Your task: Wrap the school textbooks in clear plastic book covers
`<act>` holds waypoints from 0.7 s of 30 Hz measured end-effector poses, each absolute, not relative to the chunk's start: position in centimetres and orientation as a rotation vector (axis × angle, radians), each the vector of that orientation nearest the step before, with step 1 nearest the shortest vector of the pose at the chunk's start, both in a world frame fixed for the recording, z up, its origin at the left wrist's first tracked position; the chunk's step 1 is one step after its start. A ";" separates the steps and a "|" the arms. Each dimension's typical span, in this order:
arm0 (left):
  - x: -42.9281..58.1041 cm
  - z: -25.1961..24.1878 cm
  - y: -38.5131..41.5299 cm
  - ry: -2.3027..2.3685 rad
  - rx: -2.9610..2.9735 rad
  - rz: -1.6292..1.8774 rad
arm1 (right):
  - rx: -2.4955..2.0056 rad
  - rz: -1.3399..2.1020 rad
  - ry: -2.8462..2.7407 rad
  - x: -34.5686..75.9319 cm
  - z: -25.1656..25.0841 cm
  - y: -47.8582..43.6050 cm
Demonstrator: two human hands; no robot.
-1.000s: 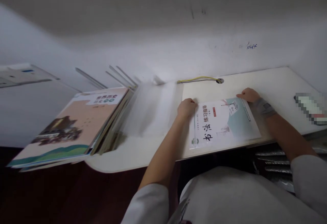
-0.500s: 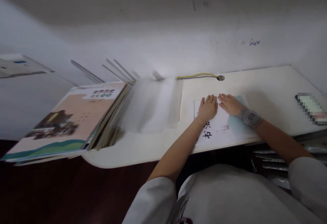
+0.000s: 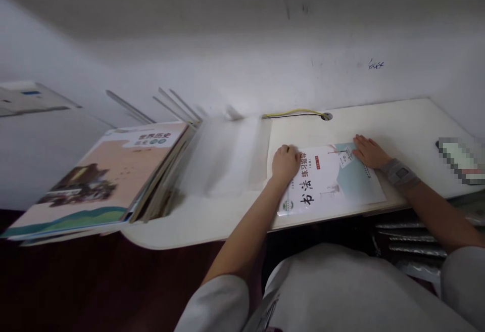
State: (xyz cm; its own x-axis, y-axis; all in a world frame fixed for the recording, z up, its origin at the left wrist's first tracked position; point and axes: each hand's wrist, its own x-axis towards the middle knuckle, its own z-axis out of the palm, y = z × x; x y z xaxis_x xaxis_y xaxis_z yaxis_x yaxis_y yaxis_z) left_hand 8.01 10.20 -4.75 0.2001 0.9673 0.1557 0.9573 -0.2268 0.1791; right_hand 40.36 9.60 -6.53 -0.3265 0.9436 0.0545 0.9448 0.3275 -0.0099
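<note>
A calligraphy workbook (image 3: 328,183) with a white and pale blue cover lies flat near the desk's front edge, its black Chinese title turned sideways. At its far left corner is my left hand (image 3: 286,162), fingers bent and closed at the book's edge; the fingertips are partly hidden. My right hand (image 3: 371,152), with a grey watch (image 3: 401,173) on the wrist, rests palm down over the far right part of the cover. Its fingers are stretched out and hold nothing. Left of the workbook, a clear plastic sheet (image 3: 223,155) lies on the desk.
A stack of books topped by a pink history textbook (image 3: 109,170) stands at the left end of the white desk (image 3: 212,218). Yellow and black cables (image 3: 295,112) run to a hole near the wall. A phone (image 3: 462,160), its screen blurred out, lies far right.
My hands have moved apart from the middle of the workbook, left hand to the left and right hand to the right. More of the cover and title shows. My left fingers have curled.
</note>
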 end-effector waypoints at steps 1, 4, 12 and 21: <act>8.0 -4.6 10.4 1.951 2.398 0.356 | -1.792 -0.039 -2.515 40.3 -6.6 9.7; 8.0 -4.1 11.4 2.002 2.392 0.322 | -1.800 -0.049 -2.506 40.4 -6.9 9.9; 6.4 -2.4 9.8 1.994 2.405 0.275 | -1.782 -0.089 -2.492 40.2 -7.1 9.8; 0.1 -5.0 -3.3 1.213 2.834 0.235 | -1.807 -0.074 -2.492 39.6 -6.7 9.6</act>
